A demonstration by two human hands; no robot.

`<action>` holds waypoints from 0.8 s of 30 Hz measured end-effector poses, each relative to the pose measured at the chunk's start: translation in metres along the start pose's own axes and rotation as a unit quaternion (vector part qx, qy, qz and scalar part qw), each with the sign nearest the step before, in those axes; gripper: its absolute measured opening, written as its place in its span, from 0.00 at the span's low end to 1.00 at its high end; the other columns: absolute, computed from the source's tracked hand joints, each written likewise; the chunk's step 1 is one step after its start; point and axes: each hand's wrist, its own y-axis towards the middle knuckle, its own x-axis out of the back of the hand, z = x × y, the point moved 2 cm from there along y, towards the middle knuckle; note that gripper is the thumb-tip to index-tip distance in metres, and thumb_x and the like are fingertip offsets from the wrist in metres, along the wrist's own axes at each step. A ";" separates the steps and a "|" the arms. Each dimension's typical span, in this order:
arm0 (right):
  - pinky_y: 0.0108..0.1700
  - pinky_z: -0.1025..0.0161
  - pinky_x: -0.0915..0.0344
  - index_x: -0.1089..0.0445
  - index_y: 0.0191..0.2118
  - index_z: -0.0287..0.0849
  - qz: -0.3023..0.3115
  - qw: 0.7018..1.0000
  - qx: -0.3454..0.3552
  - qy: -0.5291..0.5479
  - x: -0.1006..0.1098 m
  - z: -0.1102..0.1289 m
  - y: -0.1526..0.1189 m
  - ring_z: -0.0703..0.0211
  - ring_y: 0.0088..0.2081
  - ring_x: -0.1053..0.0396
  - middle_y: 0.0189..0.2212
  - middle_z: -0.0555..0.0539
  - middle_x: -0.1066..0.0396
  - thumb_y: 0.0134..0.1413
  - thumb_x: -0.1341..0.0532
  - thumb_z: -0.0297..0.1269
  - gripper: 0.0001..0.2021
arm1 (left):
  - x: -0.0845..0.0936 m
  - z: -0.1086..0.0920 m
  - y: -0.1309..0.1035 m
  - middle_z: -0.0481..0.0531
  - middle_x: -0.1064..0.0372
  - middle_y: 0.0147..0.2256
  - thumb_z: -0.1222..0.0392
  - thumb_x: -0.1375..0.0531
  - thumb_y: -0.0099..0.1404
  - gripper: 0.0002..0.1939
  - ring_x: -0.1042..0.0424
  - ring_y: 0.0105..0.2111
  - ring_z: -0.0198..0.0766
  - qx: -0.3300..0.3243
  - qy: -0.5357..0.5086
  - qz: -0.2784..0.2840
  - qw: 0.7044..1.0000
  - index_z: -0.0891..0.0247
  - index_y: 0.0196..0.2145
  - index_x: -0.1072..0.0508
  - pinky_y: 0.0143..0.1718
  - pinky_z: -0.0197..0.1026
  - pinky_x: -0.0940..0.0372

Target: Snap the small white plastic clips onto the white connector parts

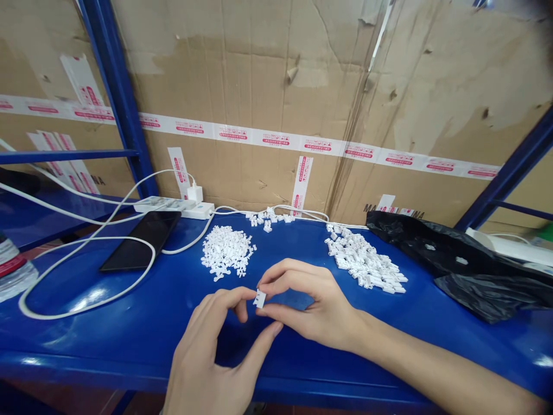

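Between the thumb and fingers of my right hand (309, 300) is a small white plastic piece (260, 298), held over the front of the blue table. My left hand (216, 346) is just left of it, thumb and index finger spread apart, the index fingertip at the piece's left edge. Behind my left hand lies a pile of tiny white parts (227, 251). Larger white pieces (365, 259) are heaped beyond my right hand. A smaller group of white pieces (268, 218) sits near the back edge.
A black phone (142, 241) and looping white cable lie at the left, beside a power strip (173, 206). A plastic bottle (15, 268) is at far left. Black plastic bags (458, 259) cover the right side. Cardboard (259, 75) stands behind the blue table (108, 340).
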 end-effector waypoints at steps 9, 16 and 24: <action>0.43 0.62 0.26 0.25 0.47 0.37 0.003 0.999 -0.030 -0.019 0.000 -0.006 -0.002 0.61 0.39 0.26 0.39 0.44 0.25 0.58 0.32 0.25 0.11 | -0.001 0.000 -0.001 0.46 0.32 0.33 0.50 0.37 0.67 0.12 0.29 0.36 0.39 0.001 0.018 -0.005 1.000 0.55 0.45 0.29 0.39 0.41 0.33; 0.39 0.61 0.28 0.23 0.43 0.42 0.014 0.973 -0.109 -0.202 0.016 -0.037 -0.007 0.60 0.37 0.29 0.38 0.47 0.30 0.61 0.35 0.26 0.07 | -0.002 -0.005 -0.001 0.49 0.31 0.33 0.47 0.38 0.68 0.13 0.30 0.35 0.42 0.029 0.041 -0.014 0.999 0.56 0.45 0.28 0.40 0.44 0.30; 0.41 0.59 0.32 0.22 0.37 0.41 0.068 0.942 -0.187 -0.271 0.022 -0.041 -0.004 0.57 0.37 0.29 0.36 0.47 0.28 0.57 0.29 0.37 0.06 | 0.001 -0.004 0.000 0.49 0.31 0.33 0.49 0.38 0.68 0.10 0.30 0.36 0.42 0.026 0.031 0.005 0.999 0.56 0.43 0.28 0.39 0.42 0.30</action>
